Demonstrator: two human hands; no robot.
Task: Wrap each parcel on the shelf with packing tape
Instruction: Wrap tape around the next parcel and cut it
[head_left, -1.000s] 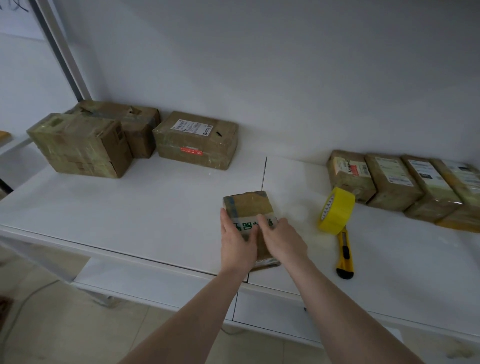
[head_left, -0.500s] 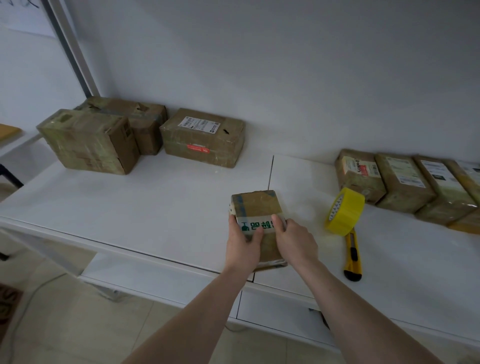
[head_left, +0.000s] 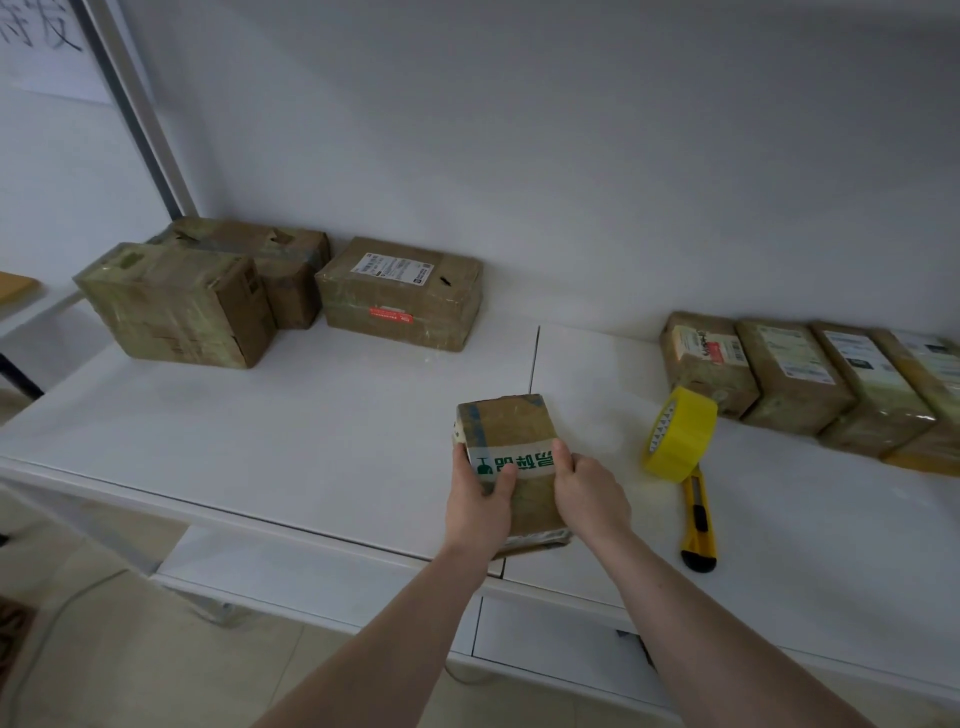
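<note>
A long white shelf carries three big brown parcels at the back left and a row of smaller parcels at the right. Near the front edge lies a small parcel with a white printed band. The left hand and the right hand grip it from both sides, fingers curled on it. Just to the right stands a yellow tape roll, touching a yellow utility knife.

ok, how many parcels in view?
8. Three at back left, one in both hands at the front centre, four in a row at right; more may lie past the right edge.
</note>
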